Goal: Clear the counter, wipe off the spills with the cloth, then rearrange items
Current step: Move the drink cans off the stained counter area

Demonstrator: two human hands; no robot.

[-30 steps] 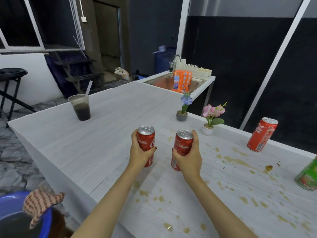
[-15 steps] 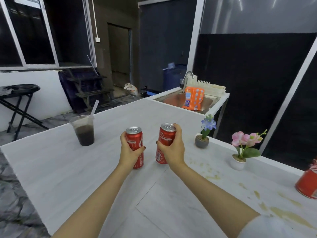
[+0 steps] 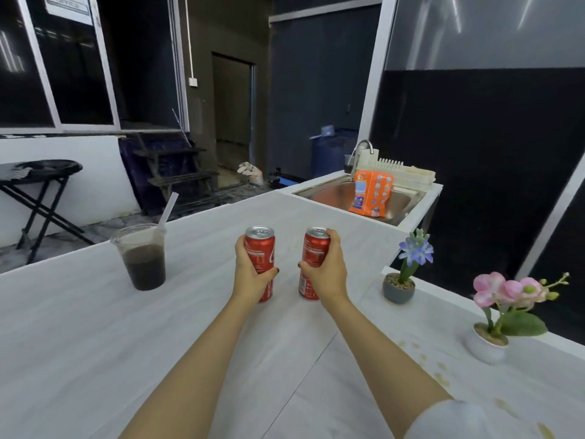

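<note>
Both hands hold on to their cans! The left hand (image 3: 253, 275) is wrapped round the left red can (image 3: 262, 248), and the right hand (image 3: 324, 270) is curled round the right red can (image 3: 314, 248), fingers over its far side. Both cans are upright and side by side but apart. Whether their bases touch the counter (image 3: 79, 337) cannot be told.

Compared with a second ago, the pair has travelled left and farther along the counter, off the stained patch and onto clean white surface. The plastic cup of dark drink (image 3: 144, 259) with its straw (image 3: 167, 208) now stands just left of the left can, much closer than before. The brown spills (image 3: 440, 370), which were under the arms, now sit only at the near right. The third red can and the green one have slipped out of view. The blue flower pot (image 3: 398, 288) and pink flower pot (image 3: 486, 345) now lie right of the hands. The sink (image 3: 421, 198) with the orange packet (image 3: 372, 193) looms larger at the far right.
</note>
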